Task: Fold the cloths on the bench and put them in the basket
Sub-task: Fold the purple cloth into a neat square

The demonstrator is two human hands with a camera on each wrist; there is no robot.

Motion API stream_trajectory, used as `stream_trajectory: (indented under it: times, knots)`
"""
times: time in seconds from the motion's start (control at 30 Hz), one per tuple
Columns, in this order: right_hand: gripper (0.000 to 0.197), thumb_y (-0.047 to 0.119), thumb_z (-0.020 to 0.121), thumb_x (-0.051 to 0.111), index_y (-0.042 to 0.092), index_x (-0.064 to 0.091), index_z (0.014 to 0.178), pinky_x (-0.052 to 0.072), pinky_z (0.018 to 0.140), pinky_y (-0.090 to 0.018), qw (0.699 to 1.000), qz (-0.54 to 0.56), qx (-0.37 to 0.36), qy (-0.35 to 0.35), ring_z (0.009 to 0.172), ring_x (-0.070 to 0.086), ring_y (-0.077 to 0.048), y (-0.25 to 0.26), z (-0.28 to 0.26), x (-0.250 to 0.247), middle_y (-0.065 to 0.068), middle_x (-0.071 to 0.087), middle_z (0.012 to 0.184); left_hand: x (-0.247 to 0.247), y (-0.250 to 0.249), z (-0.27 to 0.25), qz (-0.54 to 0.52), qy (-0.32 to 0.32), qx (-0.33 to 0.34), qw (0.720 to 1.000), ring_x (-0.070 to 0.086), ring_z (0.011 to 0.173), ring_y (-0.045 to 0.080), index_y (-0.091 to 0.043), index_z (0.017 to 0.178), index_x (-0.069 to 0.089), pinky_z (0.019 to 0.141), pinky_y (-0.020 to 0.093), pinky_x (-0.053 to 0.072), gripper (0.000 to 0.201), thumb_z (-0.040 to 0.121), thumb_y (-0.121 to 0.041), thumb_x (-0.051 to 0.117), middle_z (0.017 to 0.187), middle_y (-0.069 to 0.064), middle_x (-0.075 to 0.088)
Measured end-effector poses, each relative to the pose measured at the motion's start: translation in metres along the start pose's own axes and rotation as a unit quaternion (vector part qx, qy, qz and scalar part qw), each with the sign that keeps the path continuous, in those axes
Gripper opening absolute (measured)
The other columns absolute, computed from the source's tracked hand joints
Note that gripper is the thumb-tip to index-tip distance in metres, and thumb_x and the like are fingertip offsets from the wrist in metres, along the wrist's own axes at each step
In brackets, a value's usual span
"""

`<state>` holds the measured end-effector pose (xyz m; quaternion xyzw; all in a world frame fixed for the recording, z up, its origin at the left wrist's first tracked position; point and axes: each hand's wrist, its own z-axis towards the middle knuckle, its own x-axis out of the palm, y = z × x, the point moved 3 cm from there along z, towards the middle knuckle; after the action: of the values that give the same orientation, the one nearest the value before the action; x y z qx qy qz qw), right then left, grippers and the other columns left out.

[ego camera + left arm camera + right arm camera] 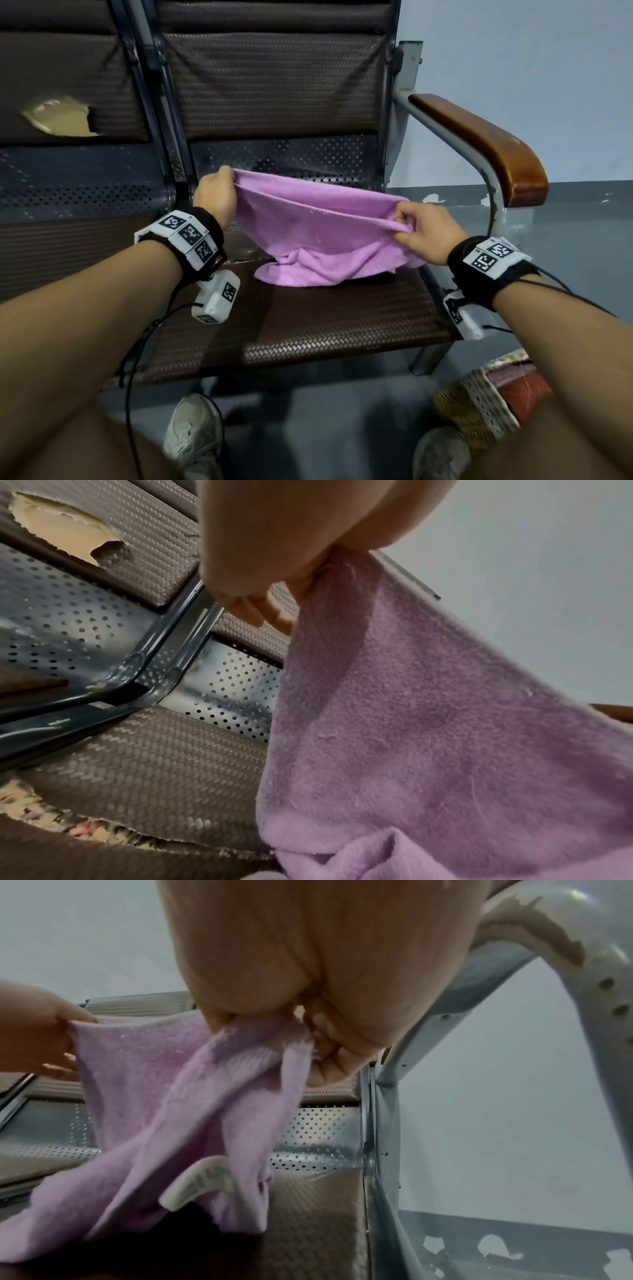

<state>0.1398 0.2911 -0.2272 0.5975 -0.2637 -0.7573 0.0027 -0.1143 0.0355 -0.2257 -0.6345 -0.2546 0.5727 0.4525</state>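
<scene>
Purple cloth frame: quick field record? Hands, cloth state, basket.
left hand: pinches the cloth's upper left corner
right hand: pinches the upper right corner
cloth: purple, stretched between the hands, lower part bunched on the bench seat
basket: woven, on the floor at lower right, something red inside
fold: not yet made

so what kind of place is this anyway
Probably a waiting area or a public corridor. The seats are a row of linked bench chairs on a metal frame, with perforated steel panels, a worn wooden armrest and torn padding. The wall is plain, with chipped paint low down.
</scene>
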Motion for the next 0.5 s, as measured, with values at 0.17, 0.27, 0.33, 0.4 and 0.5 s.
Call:
stream_trajectory:
  times: [0.17, 0.27, 0.33, 0.4, 0.5]
  knots:
    - [0.020, 0.022, 0.092, 0.066, 0.034, 0.063, 0.077, 0.036, 0.054, -0.014, 0.994, -0.058, -0.044, 0.081, 0.054, 0.054, 0.004, 0.005, -0.006, 0.007, 0.016, 0.058, 0.062, -0.002, -0.003, -0.004, -0.110, 0.014, -0.023, 0.994, 0.050, 0.081, 0.025, -0.020, 0.067, 0.055, 0.075, 0.041, 0.042, 0.034, 0.092, -0.033, 0.038, 0.072, 0.003, 0.051]
    - [0.032, 0.045, 0.091, 0.066, 0.033, 0.063, 0.061, 0.030, 0.049, -0.013, 0.993, -0.078, -0.015, 0.084, 0.046, 0.050, -0.001, 0.000, -0.007, 0.007, 0.011, 0.055, 0.050, -0.005, 0.000, -0.005, -0.124, 0.000, -0.028, 0.992, 0.049, 0.076, 0.023, -0.020, 0.061, 0.055, 0.069, 0.041, 0.039, 0.031, 0.085, -0.033, 0.040, 0.065, 0.000, 0.049]
    - [0.041, 0.047, 0.087, 0.069, 0.027, 0.058, 0.053, 0.033, 0.043, -0.011, 0.997, -0.029, 0.014, 0.066, 0.040, 0.051, -0.003, -0.004, -0.008, 0.006, 0.010, 0.053, 0.043, -0.009, 0.004, -0.002, -0.108, -0.008, -0.037, 0.993, 0.053, 0.077, 0.024, -0.017, 0.062, 0.056, 0.069, 0.041, 0.045, 0.032, 0.085, -0.031, 0.039, 0.067, 0.002, 0.053]
    - [0.036, 0.032, 0.085, 0.073, 0.022, 0.055, 0.056, 0.035, 0.043, -0.009, 0.996, 0.063, 0.039, 0.038, 0.039, 0.052, 0.001, -0.006, -0.009, 0.003, 0.012, 0.054, 0.043, -0.013, 0.008, 0.000, -0.092, -0.015, -0.055, 0.994, 0.056, 0.081, 0.028, -0.015, 0.065, 0.057, 0.076, 0.043, 0.050, 0.035, 0.089, -0.032, 0.039, 0.071, 0.004, 0.055]
    - [0.022, 0.009, 0.089, 0.066, 0.020, 0.050, 0.078, 0.044, 0.050, -0.017, 0.989, 0.140, 0.049, 0.008, 0.054, 0.059, -0.002, -0.003, -0.007, -0.003, 0.008, 0.060, 0.068, -0.013, 0.004, -0.006, -0.168, 0.005, -0.079, 0.983, 0.046, 0.066, 0.021, -0.022, 0.057, 0.058, 0.066, 0.035, 0.038, 0.030, 0.079, -0.038, 0.048, 0.063, -0.002, 0.046]
